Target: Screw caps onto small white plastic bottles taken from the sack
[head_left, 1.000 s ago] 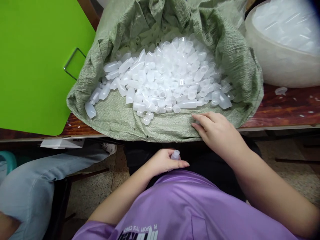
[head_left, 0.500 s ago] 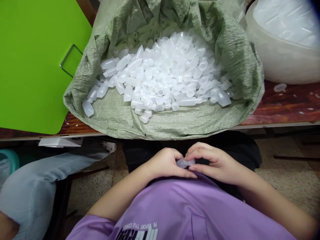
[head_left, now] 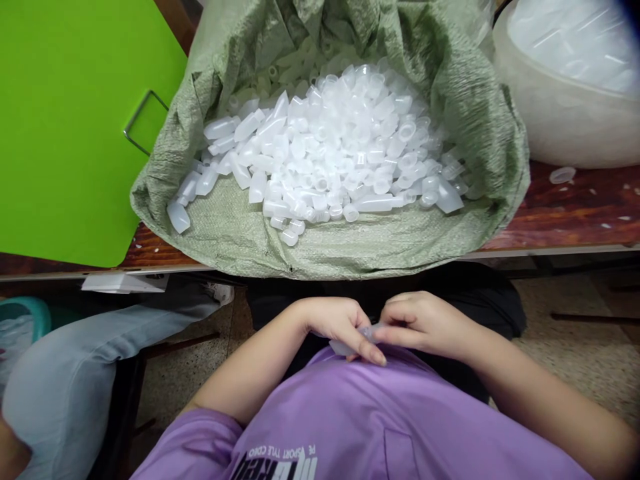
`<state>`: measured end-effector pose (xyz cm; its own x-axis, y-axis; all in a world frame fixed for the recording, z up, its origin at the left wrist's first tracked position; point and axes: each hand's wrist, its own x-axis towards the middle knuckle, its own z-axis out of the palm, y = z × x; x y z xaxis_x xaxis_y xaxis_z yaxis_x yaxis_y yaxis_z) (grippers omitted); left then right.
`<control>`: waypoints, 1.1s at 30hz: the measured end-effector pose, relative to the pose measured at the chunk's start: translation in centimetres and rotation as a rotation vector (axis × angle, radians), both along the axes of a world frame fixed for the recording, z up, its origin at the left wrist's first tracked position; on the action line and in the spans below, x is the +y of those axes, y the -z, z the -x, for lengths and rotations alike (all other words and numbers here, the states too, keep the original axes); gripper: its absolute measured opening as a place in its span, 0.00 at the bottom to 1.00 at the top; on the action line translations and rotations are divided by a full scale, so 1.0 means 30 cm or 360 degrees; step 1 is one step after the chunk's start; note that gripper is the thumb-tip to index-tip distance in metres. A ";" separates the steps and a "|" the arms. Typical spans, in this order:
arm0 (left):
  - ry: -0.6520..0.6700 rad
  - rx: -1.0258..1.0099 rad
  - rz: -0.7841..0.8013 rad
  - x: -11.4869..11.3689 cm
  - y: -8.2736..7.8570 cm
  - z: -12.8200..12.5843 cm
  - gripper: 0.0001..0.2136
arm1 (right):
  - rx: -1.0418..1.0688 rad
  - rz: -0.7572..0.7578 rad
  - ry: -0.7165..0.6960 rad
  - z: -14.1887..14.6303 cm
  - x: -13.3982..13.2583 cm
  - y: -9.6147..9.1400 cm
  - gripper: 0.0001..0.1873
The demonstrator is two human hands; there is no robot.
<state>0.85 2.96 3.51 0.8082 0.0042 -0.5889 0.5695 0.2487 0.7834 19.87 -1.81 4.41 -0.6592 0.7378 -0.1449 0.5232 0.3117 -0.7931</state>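
In front of my purple shirt, my left hand [head_left: 339, 321] is closed around a translucent plastic piece [head_left: 341, 347]. Its wide flat end sticks out below my fingers, toward the left. My right hand [head_left: 425, 323] pinches at the piece's narrower end, and the fingers cover much of that part. Beyond my hands, a pale green woven sack [head_left: 320, 257] lies with its mouth toward me. A heap of similar translucent plastic pieces [head_left: 345, 147] fills it, some tube-like with flattened ends, others short and ring-like.
On the table [head_left: 580, 220] to the right is a large whitish tub [head_left: 565, 127], with a loose ring [head_left: 563, 175] near it. A green board [head_left: 75, 133] with a wire handle is on the left. Below it are another person's jeans-clad leg [head_left: 85, 367] and a teal bucket [head_left: 40, 313].
The plastic piece has turned, so its flat end now points left below my left fingers. My left index finger now stretches over it, and my right fingers have closed in at its other end.
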 end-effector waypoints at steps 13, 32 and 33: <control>-0.0056 0.0494 -0.1349 -0.017 -0.031 -0.025 0.22 | -0.0078 0.0110 0.0580 0.004 -0.037 0.107 0.18; -0.0163 0.0522 -0.1443 -0.060 -0.029 -0.033 0.15 | -0.0068 -0.0386 0.0411 0.030 -0.051 0.158 0.18; -0.0144 0.0475 -0.1463 -0.064 -0.027 -0.034 0.15 | -0.0056 -0.0400 0.0380 0.032 -0.050 0.160 0.19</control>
